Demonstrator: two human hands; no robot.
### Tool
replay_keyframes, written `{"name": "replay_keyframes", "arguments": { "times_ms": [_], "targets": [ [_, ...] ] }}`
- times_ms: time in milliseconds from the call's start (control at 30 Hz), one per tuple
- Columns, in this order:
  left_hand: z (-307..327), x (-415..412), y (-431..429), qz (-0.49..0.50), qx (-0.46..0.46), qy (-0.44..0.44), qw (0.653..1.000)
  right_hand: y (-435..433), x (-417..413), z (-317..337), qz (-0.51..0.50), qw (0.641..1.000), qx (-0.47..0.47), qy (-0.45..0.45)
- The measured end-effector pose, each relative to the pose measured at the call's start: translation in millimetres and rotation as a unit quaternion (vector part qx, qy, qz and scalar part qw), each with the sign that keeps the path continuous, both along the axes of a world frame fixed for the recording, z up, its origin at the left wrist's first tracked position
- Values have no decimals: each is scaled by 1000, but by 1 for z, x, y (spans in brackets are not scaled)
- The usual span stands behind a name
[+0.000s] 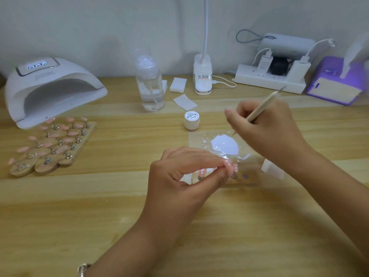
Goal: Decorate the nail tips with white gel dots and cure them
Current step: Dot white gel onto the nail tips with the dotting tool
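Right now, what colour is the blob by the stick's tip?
White, the gel blob on clear film, seen in the head view.

Near the tabletop's (119, 196) middle, the left hand (179, 176) pinches a pink nail tip (229, 165); the right hand (267, 124) holds a dotting stick (263, 105) over white gel (225, 144).

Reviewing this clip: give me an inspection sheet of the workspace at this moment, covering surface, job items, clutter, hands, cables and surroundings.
Surface: wooden table, bare in front.
Job's things: white gel puddle on a clear sheet; small gel jar, lid on; curing lamp, display lit; wooden strips of pink nail tips before it.
Clutter: pump bottle, white pads, purple box.
Grippers: left hand pinches a pink nail tip with white dots; right hand holds a dotting stick.
Cables: power strip with plugged chargers; white lead by the desk lamp base.
Surroundings: plain pale wall.
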State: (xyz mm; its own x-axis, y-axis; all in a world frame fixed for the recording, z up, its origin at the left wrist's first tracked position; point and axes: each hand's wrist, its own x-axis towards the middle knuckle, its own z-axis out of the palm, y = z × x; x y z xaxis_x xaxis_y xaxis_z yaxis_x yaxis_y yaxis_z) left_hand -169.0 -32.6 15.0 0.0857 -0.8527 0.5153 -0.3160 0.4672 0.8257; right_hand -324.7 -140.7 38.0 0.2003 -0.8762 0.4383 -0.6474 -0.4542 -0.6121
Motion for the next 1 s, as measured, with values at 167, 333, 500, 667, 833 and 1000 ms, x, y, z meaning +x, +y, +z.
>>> {"name": "replay_keyframes", "arguments": {
  "times_ms": [167,333,500,667,833,1000],
  "targets": [
    [1,-2,0,-11,13,4,1000,48,-7,13,65,962,-8,-266],
    [0,-3,2,-25,26,10,999,81,-2,7,126,943,-9,-308],
    [2,-3,2,-30,19,8,999,82,1,6,127,938,5,-322],
    [2,-3,2,-32,11,6,999,84,0,4,131,935,7,-330],
    [2,-4,2,-29,6,8,1000,84,0,4,130,937,3,-324],
    [1,-3,2,-26,7,7,1000,84,1,4,128,939,0,-319]
  ]
}}
